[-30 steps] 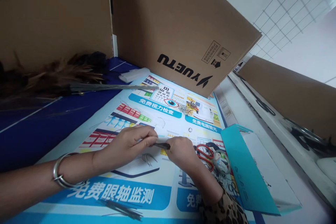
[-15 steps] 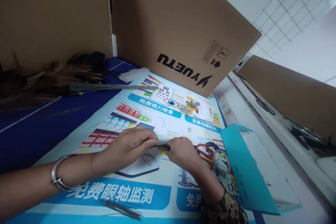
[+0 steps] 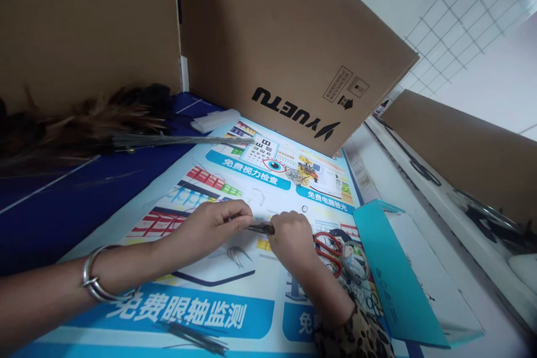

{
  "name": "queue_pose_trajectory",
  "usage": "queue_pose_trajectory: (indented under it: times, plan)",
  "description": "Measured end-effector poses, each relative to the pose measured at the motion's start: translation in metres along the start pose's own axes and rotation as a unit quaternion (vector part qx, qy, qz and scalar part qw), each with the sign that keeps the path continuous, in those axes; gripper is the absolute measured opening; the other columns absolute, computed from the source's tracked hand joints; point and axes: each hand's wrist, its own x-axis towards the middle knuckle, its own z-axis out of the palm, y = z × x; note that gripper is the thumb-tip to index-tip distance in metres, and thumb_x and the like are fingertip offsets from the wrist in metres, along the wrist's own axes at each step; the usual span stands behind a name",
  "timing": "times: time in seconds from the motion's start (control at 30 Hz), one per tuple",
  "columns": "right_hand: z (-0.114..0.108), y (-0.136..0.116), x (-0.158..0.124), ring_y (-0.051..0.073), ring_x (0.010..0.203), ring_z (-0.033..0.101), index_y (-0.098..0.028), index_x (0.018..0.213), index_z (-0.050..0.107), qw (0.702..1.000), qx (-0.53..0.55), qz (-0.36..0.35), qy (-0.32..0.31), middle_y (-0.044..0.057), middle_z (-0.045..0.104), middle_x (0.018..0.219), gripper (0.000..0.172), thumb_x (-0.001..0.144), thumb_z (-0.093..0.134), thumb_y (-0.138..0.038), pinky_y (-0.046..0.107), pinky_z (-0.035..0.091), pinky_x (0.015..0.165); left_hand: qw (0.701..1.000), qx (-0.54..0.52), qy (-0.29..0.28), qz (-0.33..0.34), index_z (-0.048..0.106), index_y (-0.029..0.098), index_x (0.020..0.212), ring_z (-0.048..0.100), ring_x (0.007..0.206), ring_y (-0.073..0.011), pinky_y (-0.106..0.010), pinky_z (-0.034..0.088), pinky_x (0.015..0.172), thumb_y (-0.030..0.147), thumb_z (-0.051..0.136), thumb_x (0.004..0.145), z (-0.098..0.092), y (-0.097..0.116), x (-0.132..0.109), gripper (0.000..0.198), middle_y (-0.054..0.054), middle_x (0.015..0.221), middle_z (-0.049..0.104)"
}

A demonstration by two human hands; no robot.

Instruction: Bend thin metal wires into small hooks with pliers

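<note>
Hold the dark tool (image 3: 263,228) (likely light, stiff) by its rear, with right hand (image 3: 292,239) clamped there and left hand (image 3: 218,225) pinched together near its tip.

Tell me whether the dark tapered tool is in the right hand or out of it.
In it: the right hand is closed around the dark tapered tool, whose narrow end points toward the left hand.

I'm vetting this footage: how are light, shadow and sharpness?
Head view: dimly lit, shadow darkening the lettered box at its left; head view: feathers look blurred; head view: pliers show, but their tips are hard to make out.
</note>
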Motion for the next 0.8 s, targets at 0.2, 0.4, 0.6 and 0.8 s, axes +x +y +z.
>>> queue_pose_trajectory:
  times: [0.2, 0.4, 0.6, 0.8]
  plan:
    - [0.008, 0.003, 0.000, 0.026, 0.095, 0.067, -0.020, 0.095, 0.077, 0.997, -0.009, 0.011, 0.080, 0.008, 0.078, 0.096, 0.020, 0.103, 0.063, -0.032, 0.036, 0.038, 0.079, 0.996, -0.069, 0.006, -0.050, 0.070, 0.021, 0.074, 0.060, 0.071, -0.0193, -0.029, 0.043, 0.066, 0.055, 0.062, 0.084, -0.007, 0.005, 0.008, 0.037, -0.001, 0.072, 0.068]
    - [0.014, 0.004, 0.000, 0.026, 0.092, 0.065, -0.019, 0.093, 0.076, 0.995, -0.002, 0.003, 0.098, 0.008, 0.077, 0.093, 0.018, 0.101, 0.066, -0.031, 0.037, 0.035, 0.078, 0.996, -0.060, -0.013, -0.060, 0.067, 0.021, 0.069, 0.057, 0.066, -0.0176, -0.028, 0.039, 0.063, 0.055, 0.059, 0.084, -0.008, 0.003, 0.010, 0.038, 0.001, 0.066, 0.065]
    - [0.014, 0.004, 0.001, 0.024, 0.093, 0.065, -0.020, 0.095, 0.077, 0.998, 0.036, -0.022, 0.056, 0.006, 0.077, 0.095, 0.008, 0.094, 0.069, -0.021, 0.034, 0.036, 0.077, 0.999, 0.010, -0.026, -0.035, 0.068, 0.021, 0.071, 0.058, 0.065, -0.0178, -0.028, 0.039, 0.062, 0.048, 0.053, 0.085, -0.010, -0.002, 0.012, 0.034, 0.001, 0.066, 0.064]
    - [0.016, 0.006, 0.003, 0.021, 0.089, 0.065, -0.020, 0.090, 0.076, 0.995, 0.080, -0.027, 0.044, 0.005, 0.077, 0.093, 0.009, 0.093, 0.067, -0.019, 0.031, 0.036, 0.073, 1.000, 0.013, -0.028, 0.005, 0.066, 0.021, 0.071, 0.056, 0.064, -0.0153, -0.027, 0.038, 0.061, 0.041, 0.051, 0.086, -0.013, 0.001, 0.012, 0.030, 0.002, 0.066, 0.065]
